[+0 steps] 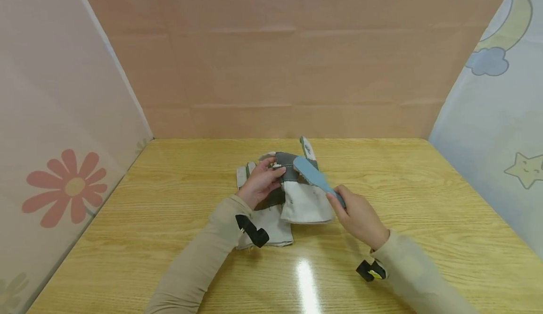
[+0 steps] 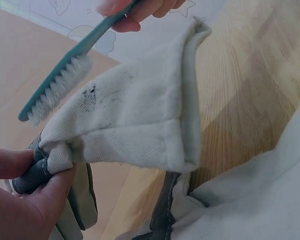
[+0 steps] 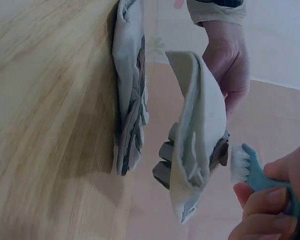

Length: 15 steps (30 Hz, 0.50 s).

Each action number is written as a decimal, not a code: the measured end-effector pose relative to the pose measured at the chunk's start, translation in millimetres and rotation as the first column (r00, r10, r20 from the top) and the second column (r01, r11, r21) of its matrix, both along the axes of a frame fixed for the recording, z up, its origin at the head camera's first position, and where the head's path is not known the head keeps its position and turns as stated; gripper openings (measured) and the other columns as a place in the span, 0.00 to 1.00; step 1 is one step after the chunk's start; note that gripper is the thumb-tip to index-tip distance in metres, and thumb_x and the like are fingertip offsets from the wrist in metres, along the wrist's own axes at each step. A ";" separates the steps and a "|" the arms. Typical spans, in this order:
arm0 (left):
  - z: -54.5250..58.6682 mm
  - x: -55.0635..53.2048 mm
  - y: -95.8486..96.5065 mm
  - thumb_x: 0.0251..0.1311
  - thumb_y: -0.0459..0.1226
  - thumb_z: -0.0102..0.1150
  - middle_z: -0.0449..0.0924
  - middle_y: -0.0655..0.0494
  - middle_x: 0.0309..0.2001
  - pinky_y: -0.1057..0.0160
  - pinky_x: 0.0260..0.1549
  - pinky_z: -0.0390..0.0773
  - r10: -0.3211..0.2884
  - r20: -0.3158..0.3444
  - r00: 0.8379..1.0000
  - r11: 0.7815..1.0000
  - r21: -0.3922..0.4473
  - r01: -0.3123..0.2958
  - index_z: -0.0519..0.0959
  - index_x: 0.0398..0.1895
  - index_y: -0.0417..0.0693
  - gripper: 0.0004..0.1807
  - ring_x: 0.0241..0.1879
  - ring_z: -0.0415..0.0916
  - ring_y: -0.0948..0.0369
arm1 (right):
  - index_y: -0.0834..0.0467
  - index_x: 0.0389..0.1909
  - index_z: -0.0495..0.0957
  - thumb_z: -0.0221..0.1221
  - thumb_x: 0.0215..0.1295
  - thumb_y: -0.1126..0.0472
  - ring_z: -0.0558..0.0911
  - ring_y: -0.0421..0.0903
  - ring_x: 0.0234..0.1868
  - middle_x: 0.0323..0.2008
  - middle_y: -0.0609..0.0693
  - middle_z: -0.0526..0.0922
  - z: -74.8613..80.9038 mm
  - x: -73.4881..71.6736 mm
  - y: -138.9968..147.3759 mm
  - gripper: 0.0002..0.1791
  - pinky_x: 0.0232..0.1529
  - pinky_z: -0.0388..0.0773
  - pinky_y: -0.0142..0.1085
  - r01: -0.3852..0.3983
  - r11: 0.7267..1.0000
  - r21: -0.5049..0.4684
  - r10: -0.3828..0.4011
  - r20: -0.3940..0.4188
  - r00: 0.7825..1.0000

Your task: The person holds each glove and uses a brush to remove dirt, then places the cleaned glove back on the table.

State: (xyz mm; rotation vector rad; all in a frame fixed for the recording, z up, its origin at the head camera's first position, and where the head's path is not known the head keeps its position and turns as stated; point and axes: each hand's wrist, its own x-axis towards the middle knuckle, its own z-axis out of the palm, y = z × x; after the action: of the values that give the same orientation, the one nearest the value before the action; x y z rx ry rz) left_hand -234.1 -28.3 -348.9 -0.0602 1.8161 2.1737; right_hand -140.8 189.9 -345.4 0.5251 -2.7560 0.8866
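A white and dark grey work glove (image 1: 306,203) is held up off the table by my left hand (image 1: 264,182), which pinches it near the dark band between thumb and fingers. Dark smudges mark its white cuff (image 2: 105,100) in the left wrist view. My right hand (image 1: 358,215) grips the handle of a blue brush (image 1: 311,173). Its white bristles (image 2: 65,85) face the raised glove; in the right wrist view a small gap lies between bristles and cloth. Below and to the left, a second glove (image 1: 271,229) of the same kind lies flat, partly covered by my left hand and the raised glove.
The wooden table (image 1: 169,201) spreads out around the gloves. A plain orange-pink backdrop (image 1: 297,69) stands behind it, with printed panels on the left (image 1: 63,92) and right (image 1: 488,130). Each sleeve has a black mount (image 1: 253,231) near the wrist.
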 end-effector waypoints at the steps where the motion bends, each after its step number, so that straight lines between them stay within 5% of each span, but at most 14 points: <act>1: 0.0 0.0 -0.1 0.67 0.31 0.48 0.70 0.39 0.59 0.60 0.47 0.76 -0.002 0.000 1.000 1.000 0.001 0.002 0.59 0.68 0.46 0.26 0.51 0.76 0.53 | 0.62 0.34 0.71 0.47 0.72 0.59 0.56 0.32 0.13 0.14 0.44 0.60 -0.3 -0.1 -0.8 0.11 0.14 0.59 0.27 -0.003 1.000 0.003 0.003 -0.001 1.000; 8: 1.6 -0.1 -2.9 0.66 0.30 0.48 0.70 0.39 0.60 0.67 0.38 0.75 0.005 0.002 1.000 1.000 0.021 -0.005 0.60 0.67 0.46 0.26 0.44 0.76 0.59 | 0.62 0.35 0.71 0.47 0.72 0.58 0.55 0.32 0.12 0.13 0.44 0.59 -2.7 1.5 2.3 0.11 0.14 0.57 0.27 0.025 1.000 0.017 -0.026 0.035 0.999; 15: 1.0 -0.4 -3.0 0.66 0.30 0.49 0.70 0.39 0.60 0.62 0.46 0.76 0.012 0.012 1.000 1.000 0.014 -0.012 0.60 0.67 0.46 0.26 0.51 0.75 0.54 | 0.62 0.35 0.71 0.46 0.73 0.58 0.54 0.32 0.12 0.13 0.44 0.59 -0.9 2.6 5.9 0.11 0.13 0.57 0.27 0.037 0.999 0.017 -0.038 0.040 0.998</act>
State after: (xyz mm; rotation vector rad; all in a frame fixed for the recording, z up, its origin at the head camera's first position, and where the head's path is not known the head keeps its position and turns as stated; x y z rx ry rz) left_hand -234.5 -31.3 -347.9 -0.0813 1.7983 2.1892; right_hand -138.1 195.8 -346.3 0.4615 -2.8013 0.8765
